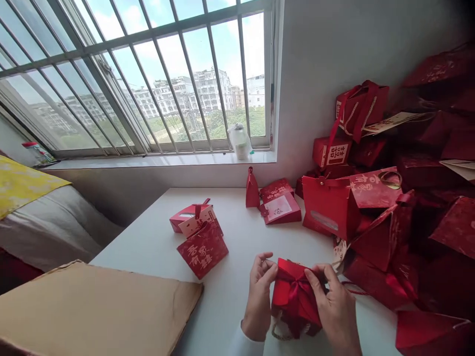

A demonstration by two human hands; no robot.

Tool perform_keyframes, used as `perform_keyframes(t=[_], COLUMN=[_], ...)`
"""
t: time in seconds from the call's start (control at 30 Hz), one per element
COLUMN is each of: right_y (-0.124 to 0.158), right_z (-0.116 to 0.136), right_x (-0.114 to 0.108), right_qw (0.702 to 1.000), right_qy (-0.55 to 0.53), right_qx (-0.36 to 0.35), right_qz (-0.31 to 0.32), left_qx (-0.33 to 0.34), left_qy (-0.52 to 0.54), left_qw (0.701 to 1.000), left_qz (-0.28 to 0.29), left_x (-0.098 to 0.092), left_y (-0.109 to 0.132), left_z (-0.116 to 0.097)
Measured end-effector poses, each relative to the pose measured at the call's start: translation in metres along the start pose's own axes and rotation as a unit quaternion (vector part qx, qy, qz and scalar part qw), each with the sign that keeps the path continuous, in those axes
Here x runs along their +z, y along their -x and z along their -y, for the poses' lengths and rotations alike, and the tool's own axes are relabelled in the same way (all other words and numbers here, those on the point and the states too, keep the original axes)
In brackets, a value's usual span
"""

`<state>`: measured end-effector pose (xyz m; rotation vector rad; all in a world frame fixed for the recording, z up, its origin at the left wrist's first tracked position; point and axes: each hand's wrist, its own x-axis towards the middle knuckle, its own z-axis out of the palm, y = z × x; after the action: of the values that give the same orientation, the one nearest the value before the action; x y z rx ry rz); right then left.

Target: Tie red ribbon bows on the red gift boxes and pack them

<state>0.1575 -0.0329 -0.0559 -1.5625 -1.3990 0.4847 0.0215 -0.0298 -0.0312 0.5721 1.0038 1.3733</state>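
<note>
A small red gift box (279, 296) with a dark red ribbon bow (297, 288) and twisted rope handles (278, 332) is between my hands above the white table. My left hand (260, 291) has curled fingers at the box's upper left edge, where thumb and fingertips meet the ribbon side. On the other side, my right hand (332, 299) grips the upper right corner, thumb on the front face and fingers behind. The underside of the box is hidden.
A heap of red gift boxes (382, 247) fills the right side. More red boxes (204, 252) stand left of centre, others (280, 202) by the wall. A cardboard sheet (96, 311) covers the near left of the white table (148, 232). A plastic bag (240, 141) sits on the windowsill.
</note>
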Motion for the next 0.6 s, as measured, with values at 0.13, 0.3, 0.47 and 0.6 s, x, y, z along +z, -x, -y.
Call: perform_keyframes(t=[0.13,0.3,0.47,0.6], right_y=[-0.007,-0.009,-0.008,-0.005], right_z=[0.006,0.006,0.010,0.009], right_x=[0.004,0.002,-0.002,0.000], right_qw=[0.998,0.996,0.995,0.996], right_qy=[-0.035,-0.055,-0.066,-0.059], right_qx=[-0.028,-0.022,-0.009,0.000], right_qz=[0.040,0.069,0.080,0.065], left_qx=[0.023,0.091,0.137,0.117], left_qy=[-0.050,-0.265,-0.370,-0.258], left_qw=[0.998,0.960,0.917,0.958], left_qz=[-0.015,0.019,0.054,0.030], left_x=[-0.005,-0.009,-0.010,-0.011], left_y=[-0.003,-0.007,-0.011,-0.012], left_z=[-0.006,-0.019,-0.022,-0.010])
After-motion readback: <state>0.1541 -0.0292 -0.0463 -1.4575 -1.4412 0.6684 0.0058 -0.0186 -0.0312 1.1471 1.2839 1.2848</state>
